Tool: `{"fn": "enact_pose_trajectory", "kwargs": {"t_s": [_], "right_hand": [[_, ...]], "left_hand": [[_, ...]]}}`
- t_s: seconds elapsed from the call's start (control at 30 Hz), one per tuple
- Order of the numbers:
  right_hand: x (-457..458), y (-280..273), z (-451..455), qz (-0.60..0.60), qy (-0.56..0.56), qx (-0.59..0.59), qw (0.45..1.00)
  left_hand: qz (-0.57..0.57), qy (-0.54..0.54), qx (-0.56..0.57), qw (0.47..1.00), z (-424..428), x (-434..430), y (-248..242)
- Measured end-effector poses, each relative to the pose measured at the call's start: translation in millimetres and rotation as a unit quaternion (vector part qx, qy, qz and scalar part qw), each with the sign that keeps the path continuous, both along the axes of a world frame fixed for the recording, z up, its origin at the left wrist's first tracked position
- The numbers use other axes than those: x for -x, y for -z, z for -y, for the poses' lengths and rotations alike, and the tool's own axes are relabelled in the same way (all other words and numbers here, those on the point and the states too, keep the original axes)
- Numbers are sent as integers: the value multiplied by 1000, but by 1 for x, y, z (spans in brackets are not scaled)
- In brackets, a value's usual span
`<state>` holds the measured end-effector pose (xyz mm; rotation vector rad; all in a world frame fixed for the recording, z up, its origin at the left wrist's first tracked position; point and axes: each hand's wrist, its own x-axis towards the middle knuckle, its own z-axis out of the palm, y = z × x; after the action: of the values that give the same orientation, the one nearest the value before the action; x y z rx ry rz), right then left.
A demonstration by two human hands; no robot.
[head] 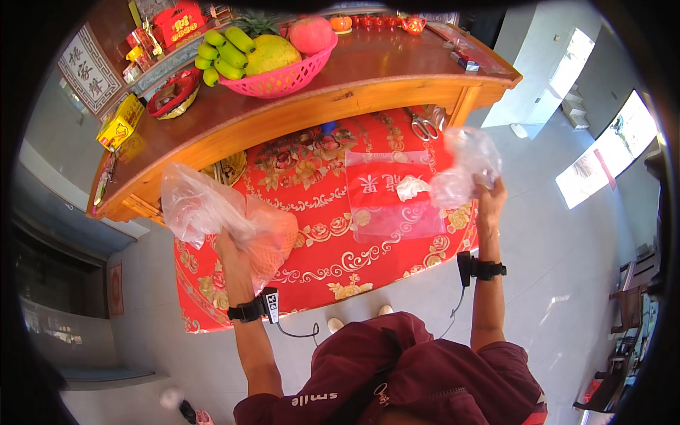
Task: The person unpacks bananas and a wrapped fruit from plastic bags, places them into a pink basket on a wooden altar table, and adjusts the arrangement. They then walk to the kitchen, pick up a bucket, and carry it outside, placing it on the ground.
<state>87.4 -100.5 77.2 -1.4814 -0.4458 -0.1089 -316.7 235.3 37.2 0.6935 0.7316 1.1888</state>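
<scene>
My left hand [232, 257] grips a clear plastic bag [194, 204] over the left part of a red flowered tablecloth [319, 255]. Orange netted material [273, 234] shows at the bag's right side; what is inside cannot be made out fully. In my right hand [491, 197] is a crumpled piece of clear plastic [470, 154], held above the cloth's right edge. Between both hands a flat red and clear plastic bag [372, 223] with printed characters lies on the cloth. A crumpled white tissue or wrapper [411, 188] rests on it.
Behind the cloth stands a higher wooden table [372, 66]. It bears a pink basket [281, 79] of fruit, a red teapot [413, 24], a red dish [159, 106] and a yellow box [121, 122]. Scissors [423, 127] lie at the cloth's back right.
</scene>
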Motion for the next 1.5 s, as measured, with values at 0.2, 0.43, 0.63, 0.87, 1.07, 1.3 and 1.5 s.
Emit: {"fn": "enact_pose_trajectory", "kwargs": {"t_s": [0.2,0.43,0.63,0.87,1.07,1.3,1.5], "right_hand": [[7,31,-90,165,-148,404,888],[13,87,-124,214,-234,545,777],[39,59,-142,360,-157,666,634],[61,77,-158,531,-277,583,549],[64,55,-128,329,-248,494,766],[180,46,-80,140,-381,457,791],[237,55,-63,-77,-539,186,818]], "left_hand": [[-6,-5,20,1000,1,13,15],[-3,-5,3,1000,10,28,16],[-76,-9,-3,997,26,37,6],[-171,-21,-115,978,44,53,0],[-326,-108,-87,935,89,80,-20],[-369,161,-462,790,193,7,-45],[-385,216,-568,695,210,-44,-26]]}}
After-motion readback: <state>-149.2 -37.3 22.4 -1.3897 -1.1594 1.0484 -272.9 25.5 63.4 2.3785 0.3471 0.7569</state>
